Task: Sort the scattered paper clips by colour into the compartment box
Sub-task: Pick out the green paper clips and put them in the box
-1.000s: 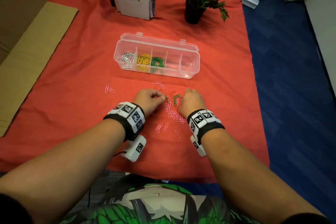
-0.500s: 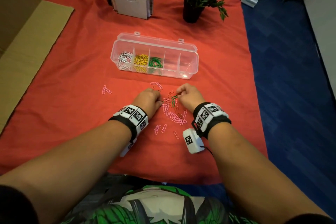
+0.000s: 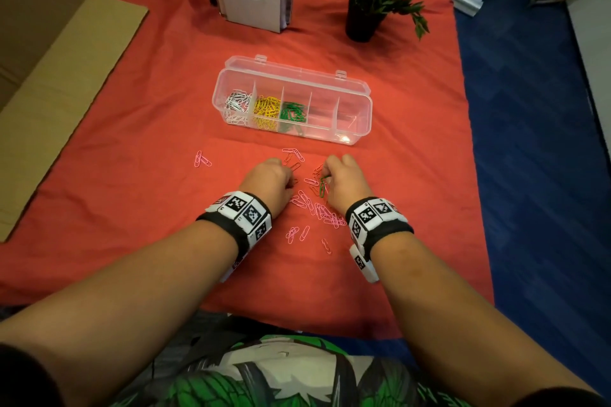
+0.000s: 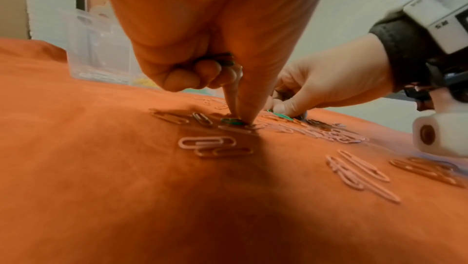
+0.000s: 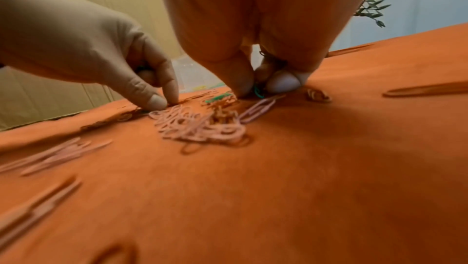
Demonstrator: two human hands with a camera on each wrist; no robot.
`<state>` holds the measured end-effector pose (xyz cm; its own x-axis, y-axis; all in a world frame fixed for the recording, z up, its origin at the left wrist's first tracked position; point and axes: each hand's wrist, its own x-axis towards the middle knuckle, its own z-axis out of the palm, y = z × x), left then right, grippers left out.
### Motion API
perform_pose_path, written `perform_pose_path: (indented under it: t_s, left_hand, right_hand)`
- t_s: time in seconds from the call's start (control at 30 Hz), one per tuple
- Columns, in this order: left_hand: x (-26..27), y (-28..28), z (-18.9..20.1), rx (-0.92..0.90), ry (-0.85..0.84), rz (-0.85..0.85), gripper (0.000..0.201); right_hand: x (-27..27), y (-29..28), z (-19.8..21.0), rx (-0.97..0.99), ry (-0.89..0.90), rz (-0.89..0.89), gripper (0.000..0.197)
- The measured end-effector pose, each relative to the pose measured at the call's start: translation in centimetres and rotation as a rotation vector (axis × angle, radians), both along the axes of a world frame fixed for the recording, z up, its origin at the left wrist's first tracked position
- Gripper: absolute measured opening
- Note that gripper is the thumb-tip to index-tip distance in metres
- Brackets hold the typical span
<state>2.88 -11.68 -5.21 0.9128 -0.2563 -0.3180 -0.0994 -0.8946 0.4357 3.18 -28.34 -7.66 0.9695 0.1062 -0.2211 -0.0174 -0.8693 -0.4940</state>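
Both forearms reach in from the bottom of the frame, wrists low over the red-clothed bench. The left hand is knuckles-up, thumb and forefinger pointed down, its grip pinching a green clip against the cloth, other fingers curled. The right hand, just beside it, grasps a green paper clip in its fingertips. Pink paper clips lie scattered between them at centre frame. The compartment box sits open just above, holding white, yellow and green clips.
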Motion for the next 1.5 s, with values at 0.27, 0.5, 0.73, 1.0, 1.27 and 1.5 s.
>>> perform_pose_path:
  t_s: [0.27,0.5,0.73,1.0,1.27,1.5]
  left_hand:
    - [-0.5,0.5,0.0,-0.039,-0.039,0.091,0.018]
    - [-1.1,1.9,-0.6,-0.066,-0.02,0.085,0.018]
    - [-1.3,1.5,-0.4,0.005,-0.067,-0.013,0.019]
    - [-0.4,0.8,1.3,-0.35,0.255,0.346,0.019]
    - [-0.1,-0.8,2.5,-1.162,0.747,0.733,0.024]
    - [0.3,-3.9,-0.3,-0.203,0.031,0.027,0.027]
  right_hand:
    - [0.4,-0.9,2.3,0.635,0.335,-0.444,0.026]
    - [-1.7,-2.4,4.1,1.601,0.621,-0.774,0.004]
    - [-1.7,-2.5,3.5,1.383,0.493,-0.865,0.014]
    - [-1.4,-2.2,2.3,0.085,0.219,-0.276,0.009]
    - [-3.5,-1.1,1.3,-0.155,0.097,-0.081,0.021]
    - [-2.9,-1.6,1.6,-0.087,0.138,-0.035,0.032]
